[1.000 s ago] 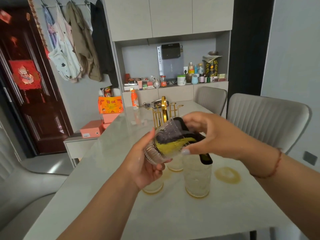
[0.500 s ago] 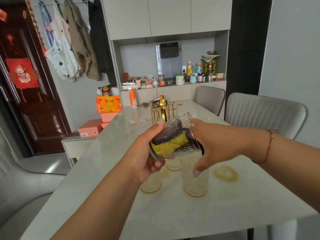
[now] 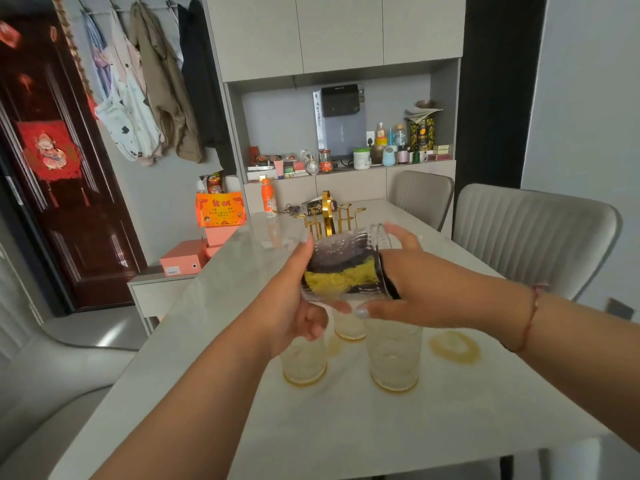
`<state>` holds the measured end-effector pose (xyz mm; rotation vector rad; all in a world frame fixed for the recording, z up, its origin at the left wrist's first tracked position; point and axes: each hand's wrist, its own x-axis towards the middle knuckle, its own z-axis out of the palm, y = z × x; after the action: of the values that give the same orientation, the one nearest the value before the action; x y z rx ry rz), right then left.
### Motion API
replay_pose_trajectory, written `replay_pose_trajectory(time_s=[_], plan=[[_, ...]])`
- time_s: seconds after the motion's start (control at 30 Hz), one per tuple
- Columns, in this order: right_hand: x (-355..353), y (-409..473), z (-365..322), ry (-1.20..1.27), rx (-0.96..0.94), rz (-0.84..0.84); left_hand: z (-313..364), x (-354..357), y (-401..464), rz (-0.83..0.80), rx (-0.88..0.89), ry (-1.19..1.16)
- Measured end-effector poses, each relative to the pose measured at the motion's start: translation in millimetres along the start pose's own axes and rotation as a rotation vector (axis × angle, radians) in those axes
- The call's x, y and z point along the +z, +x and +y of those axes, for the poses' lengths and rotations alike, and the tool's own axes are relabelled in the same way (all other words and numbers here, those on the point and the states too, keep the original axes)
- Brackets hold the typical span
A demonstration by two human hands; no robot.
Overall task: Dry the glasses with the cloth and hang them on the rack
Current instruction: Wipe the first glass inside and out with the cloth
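- Glass (image 3: pixel 346 263) lies on its side in the air above the table (image 3: pixel 450 427), base toward the left, rim toward the right.
- Left hand (image 3: pixel 294 306) grips the base end, thumb up along the top and fingers curled beneath.
- Cloth (image 3: pixel 341 280), black and yellow, is stuffed inside the glass and shows through the patterned wall.
- Right hand (image 3: pixel 415 292) holds the rim end, thumb above the rim, one finger under the glass, fingers curled against the cloth at the mouth.
- Three more glasses stand on the table below the hands: one at the left (image 3: pixel 304 362), one at the right (image 3: pixel 394 358), one behind (image 3: pixel 349 329), partly hidden.
- Gold rack (image 3: pixel 327 216) stands farther back on the table, well apart from the held glass.
- Two grey chairs (image 3: pixel 533 233) stand at the right side.
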<state>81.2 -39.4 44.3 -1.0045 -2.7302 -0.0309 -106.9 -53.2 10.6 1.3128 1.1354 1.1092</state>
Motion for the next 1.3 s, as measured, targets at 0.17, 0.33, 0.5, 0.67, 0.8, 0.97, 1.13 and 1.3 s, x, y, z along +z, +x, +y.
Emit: replay_pose_trajectory(time_s=[0.17, 0.33, 0.5, 0.67, 0.8, 0.97, 1.13, 1.3], plan=[[-3.2, 4.9, 2.1, 0.564, -0.087, 0.014, -5.7, -2.2, 7.3, 0.01, 0.23, -0.031], [-0.5, 3.1, 6.3, 0.98, -0.029, -0.107, -12.1, -16.9, 10.6, -0.143, 0.275, -0.126], [7.2, 6.0, -1.5, 0.035, -0.011, 0.037, 1.4, -16.2, 8.1, -0.113, 0.054, -0.165], [-1.5, 11.5, 3.9, 0.876, -0.01, -0.127, -3.7, -18.8, 17.7, -0.103, 0.201, -0.137], [3.0, 16.1, 10.5, 0.946, 0.04, -0.069, -3.9, -25.2, 21.7, -0.136, 0.244, -0.14], [16.2, 20.0, 10.1, -0.026, 0.004, 0.091, 6.6, -19.7, 18.6, -0.098, -0.019, -0.125], [15.0, 24.1, 15.8, 0.884, 0.003, -0.078, -0.4, -20.3, 27.6, -0.079, 0.112, -0.106], [17.6, 20.1, 23.8, 1.094, 0.063, -0.066, -6.4, -25.8, 30.8, -0.127, 0.196, -0.088]])
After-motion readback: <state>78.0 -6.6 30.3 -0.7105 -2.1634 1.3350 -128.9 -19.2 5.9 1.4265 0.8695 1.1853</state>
